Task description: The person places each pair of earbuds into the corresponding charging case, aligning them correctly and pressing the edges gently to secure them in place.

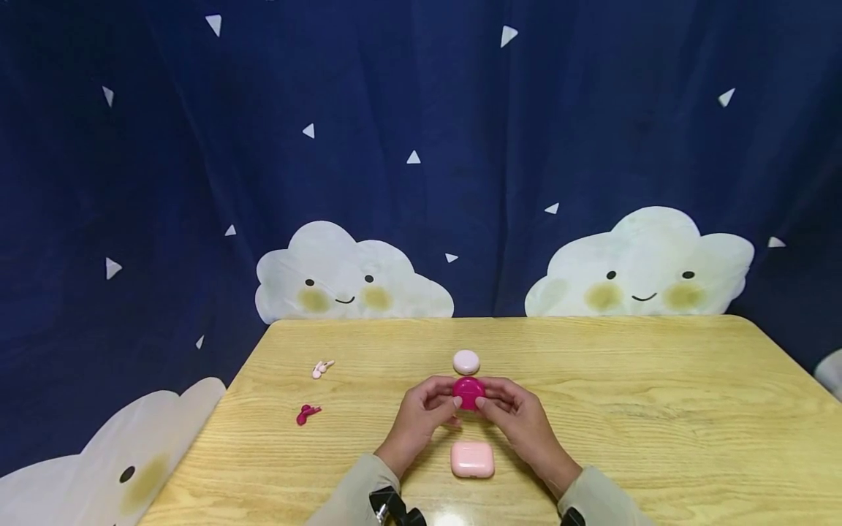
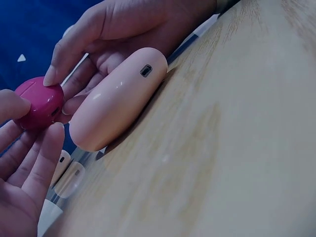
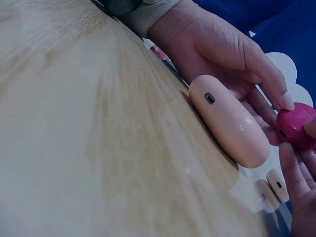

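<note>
Both hands hold a round magenta earbud case (image 1: 469, 392) between them over the table. My left hand (image 1: 419, 414) pinches its left side, thumb on the front. My right hand (image 1: 521, 416) pinches the right side in the same way. The lid looks closed, its seam showing in the left wrist view on the magenta case (image 2: 38, 98). Nearer to me, between the forearms, a peach-pink rounded case (image 1: 472, 459) lies on the table; its charging port shows in both wrist views. Just beyond the hands sits a pale pink round case (image 1: 466, 361).
On the left part of the table lie a pair of pale pink earbuds (image 1: 321, 369) and, nearer, a pair of magenta earbuds (image 1: 307, 415). The wooden table (image 1: 658, 409) reaches back to a dark blue curtain (image 1: 473, 146) printed with clouds.
</note>
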`<action>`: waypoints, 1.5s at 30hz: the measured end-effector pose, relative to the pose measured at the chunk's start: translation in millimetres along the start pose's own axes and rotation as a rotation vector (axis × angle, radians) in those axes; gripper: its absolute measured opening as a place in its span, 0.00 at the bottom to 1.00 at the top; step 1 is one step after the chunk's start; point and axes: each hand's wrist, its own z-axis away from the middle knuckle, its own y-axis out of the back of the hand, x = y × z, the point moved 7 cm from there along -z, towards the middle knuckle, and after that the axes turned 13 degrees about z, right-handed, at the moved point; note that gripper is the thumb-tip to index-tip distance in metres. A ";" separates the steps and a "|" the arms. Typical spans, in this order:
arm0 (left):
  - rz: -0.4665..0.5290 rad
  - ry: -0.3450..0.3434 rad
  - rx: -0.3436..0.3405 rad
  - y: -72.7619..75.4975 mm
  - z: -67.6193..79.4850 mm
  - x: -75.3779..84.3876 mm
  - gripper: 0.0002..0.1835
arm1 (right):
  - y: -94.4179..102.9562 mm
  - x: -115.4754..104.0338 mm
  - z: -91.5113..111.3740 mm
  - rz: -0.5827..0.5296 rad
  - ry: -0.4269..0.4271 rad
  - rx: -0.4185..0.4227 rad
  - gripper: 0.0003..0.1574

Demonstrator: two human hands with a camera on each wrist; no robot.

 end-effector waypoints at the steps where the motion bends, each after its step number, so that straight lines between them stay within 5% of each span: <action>1: 0.002 0.002 -0.002 0.4 -0.1 -0.5 0.16 | -0.3 -0.3 -0.1 0.004 0.009 -0.004 0.22; 8: 0.016 -0.004 -0.024 0.9 -0.2 -0.7 0.20 | -0.8 0.6 0.6 -0.057 -0.020 -0.009 0.29; 13: 0.017 -0.091 -0.042 6.8 -5.0 -9.8 0.23 | -2.0 -2.6 1.2 -0.101 -0.019 -0.016 0.30; 20: -0.028 -0.172 -0.108 5.6 -6.5 -10.0 0.17 | -3.9 -10.9 1.7 -0.093 0.123 -0.072 0.22; 26: -0.036 -0.179 -0.118 3.7 -5.1 -8.8 0.14 | -4.8 -12.1 2.0 -0.096 0.188 -0.093 0.18; 45: -0.024 -0.211 -0.140 2.1 -3.9 -6.2 0.17 | -2.5 -13.6 3.1 0.050 0.207 -0.057 0.23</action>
